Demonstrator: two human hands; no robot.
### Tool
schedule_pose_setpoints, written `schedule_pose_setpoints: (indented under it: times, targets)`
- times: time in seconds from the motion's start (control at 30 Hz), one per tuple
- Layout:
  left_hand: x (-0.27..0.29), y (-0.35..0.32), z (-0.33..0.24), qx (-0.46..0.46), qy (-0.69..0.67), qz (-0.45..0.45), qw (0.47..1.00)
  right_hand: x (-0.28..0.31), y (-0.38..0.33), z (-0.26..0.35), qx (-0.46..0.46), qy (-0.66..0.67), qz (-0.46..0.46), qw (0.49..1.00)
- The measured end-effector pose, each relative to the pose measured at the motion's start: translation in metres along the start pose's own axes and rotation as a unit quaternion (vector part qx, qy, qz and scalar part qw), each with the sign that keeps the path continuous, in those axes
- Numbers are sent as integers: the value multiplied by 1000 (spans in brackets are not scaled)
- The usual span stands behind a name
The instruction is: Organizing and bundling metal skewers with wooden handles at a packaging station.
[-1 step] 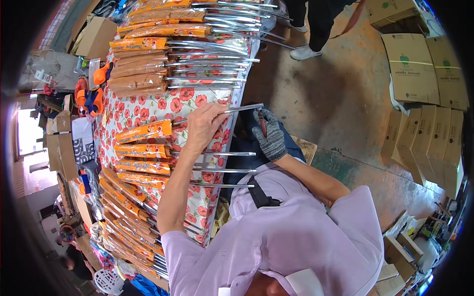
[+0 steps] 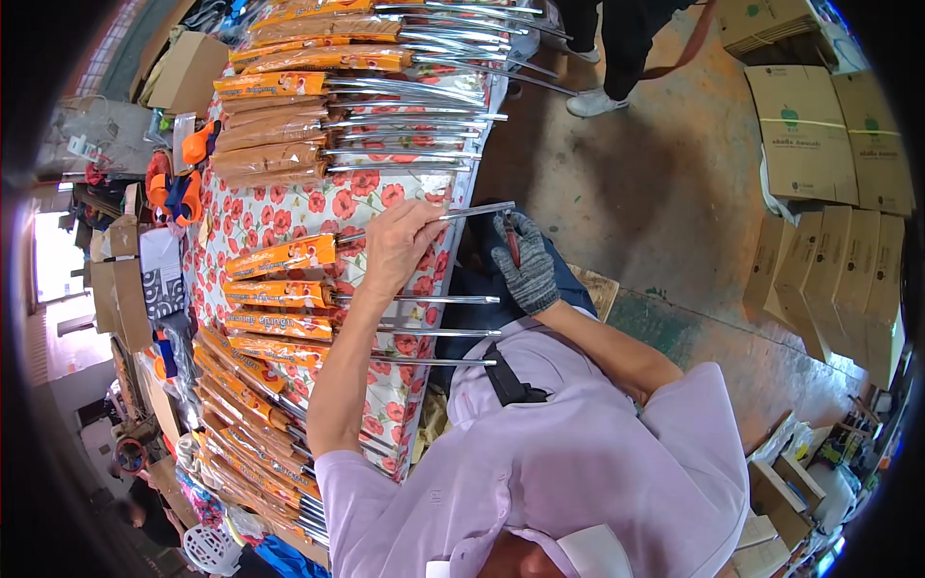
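My bare left hand [image 2: 393, 249] is closed around a shiny metal rod [image 2: 479, 210] whose other end carries an orange printed wrapper [image 2: 282, 255]. The rod's bare tip sticks out past the table edge. My right hand [image 2: 532, 273], in a grey knitted glove, grips a small red-handled tool that looks like pliers [image 2: 513, 249]; its head is close below the rod tip, and whether they touch I cannot tell. Nearer to me, several similar wrapped rods [image 2: 443, 300] lie side by side, their metal ends overhanging the edge.
A red-flowered cloth [image 2: 361, 197] covers the table. More wrapped rods [image 2: 279, 120] are stacked at the far end, others [image 2: 252, 438] at the near left. Cardboard boxes [image 2: 800, 135] stand at the right. Another person's shoe [image 2: 595, 103] is on the floor beyond.
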State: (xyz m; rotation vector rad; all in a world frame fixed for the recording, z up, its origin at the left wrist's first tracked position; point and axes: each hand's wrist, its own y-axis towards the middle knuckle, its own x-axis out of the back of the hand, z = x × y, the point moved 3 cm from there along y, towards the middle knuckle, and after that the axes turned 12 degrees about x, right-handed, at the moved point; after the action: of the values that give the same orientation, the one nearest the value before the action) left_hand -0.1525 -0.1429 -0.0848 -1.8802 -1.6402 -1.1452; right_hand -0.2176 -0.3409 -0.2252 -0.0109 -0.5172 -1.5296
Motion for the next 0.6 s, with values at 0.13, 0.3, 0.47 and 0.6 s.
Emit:
schedule_pose_setpoints:
  times: [0.13,0.3,0.47,0.6]
  targets:
    - [1,-3,-7,-27,4,-20,999,-7,-4,-3,68,-62,-10,996]
    - [0,-12,-10,-74,42,-75,994,-11,-8,-5,86,-52,-29,995]
    - [-3,-16,-11,-90,57,-108,988,-14,-6,-3,66,-49,-33,996]
    - [-5,-18,-9,-106,71,-138,982,-10,-2,1,82,-69,-19,994]
